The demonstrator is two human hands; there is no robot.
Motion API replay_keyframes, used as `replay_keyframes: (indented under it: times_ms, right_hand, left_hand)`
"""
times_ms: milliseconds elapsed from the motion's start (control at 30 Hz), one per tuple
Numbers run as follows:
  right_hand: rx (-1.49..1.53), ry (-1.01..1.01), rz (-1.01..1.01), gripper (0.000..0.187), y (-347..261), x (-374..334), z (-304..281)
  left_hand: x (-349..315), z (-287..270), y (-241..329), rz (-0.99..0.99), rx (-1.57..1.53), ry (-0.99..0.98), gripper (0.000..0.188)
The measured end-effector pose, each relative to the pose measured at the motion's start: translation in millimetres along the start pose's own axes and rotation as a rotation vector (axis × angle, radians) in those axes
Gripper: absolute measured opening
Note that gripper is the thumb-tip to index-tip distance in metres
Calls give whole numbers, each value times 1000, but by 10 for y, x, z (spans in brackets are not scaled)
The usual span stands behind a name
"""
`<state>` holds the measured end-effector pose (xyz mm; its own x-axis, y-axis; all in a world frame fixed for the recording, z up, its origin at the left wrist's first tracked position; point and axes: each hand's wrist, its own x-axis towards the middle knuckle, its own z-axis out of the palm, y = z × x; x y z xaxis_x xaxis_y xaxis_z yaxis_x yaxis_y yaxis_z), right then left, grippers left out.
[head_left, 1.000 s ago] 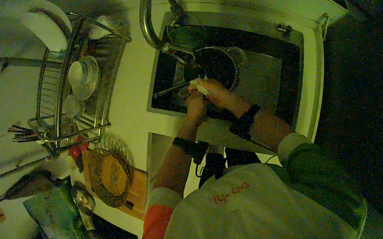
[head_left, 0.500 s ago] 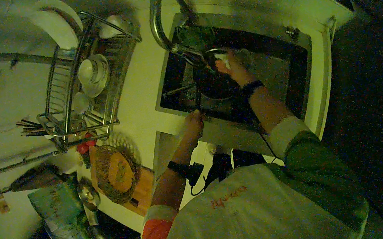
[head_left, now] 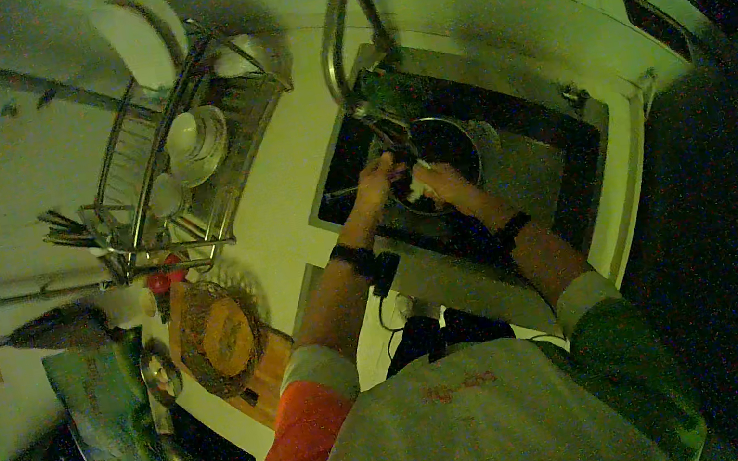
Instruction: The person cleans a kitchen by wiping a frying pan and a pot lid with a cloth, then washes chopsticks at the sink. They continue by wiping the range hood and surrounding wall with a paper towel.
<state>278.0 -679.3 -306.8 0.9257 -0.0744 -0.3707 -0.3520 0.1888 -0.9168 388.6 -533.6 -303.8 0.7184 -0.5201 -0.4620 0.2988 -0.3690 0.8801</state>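
Note:
A dark round pan (head_left: 453, 136) sits in the sink (head_left: 530, 169), tipped beneath the faucet (head_left: 340, 69). My right hand (head_left: 445, 184) is closed on a small white wad (head_left: 415, 190) at the pan's near side; whether it is cloth or sponge I cannot make out. Close to its left, my left hand (head_left: 376, 180) has its fingers curled by the pan's left edge, just below the faucet's end. What those fingers hold is too dark to tell. The pan's handle does not show clearly.
Left of the sink stands a metal dish rack (head_left: 151, 184) with bowls (head_left: 196, 142) and a large white plate (head_left: 137, 40). Nearer are a wooden board (head_left: 269, 364), a round woven mat (head_left: 226, 337), red items (head_left: 166, 274) and a small pan (head_left: 160, 378).
My left hand has moved up from the pan's handle to beside its edge. My right hand has come nearer with the white wad. The pan has turned and shifted right.

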Motion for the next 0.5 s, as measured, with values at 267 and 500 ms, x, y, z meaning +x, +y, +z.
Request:
replay_keyframes:
  times_ms: [267, 500]
  right_hand:
    - [-274, -235, 120, 41, 117, -1, -295]
    - [-195, -146, 20, 49, 550, -86, -468]
  left_hand:
    - [517, 242, 52, -25, -250, 207, 28]
    - [627, 274, 54, 33, -577, 333, 32]
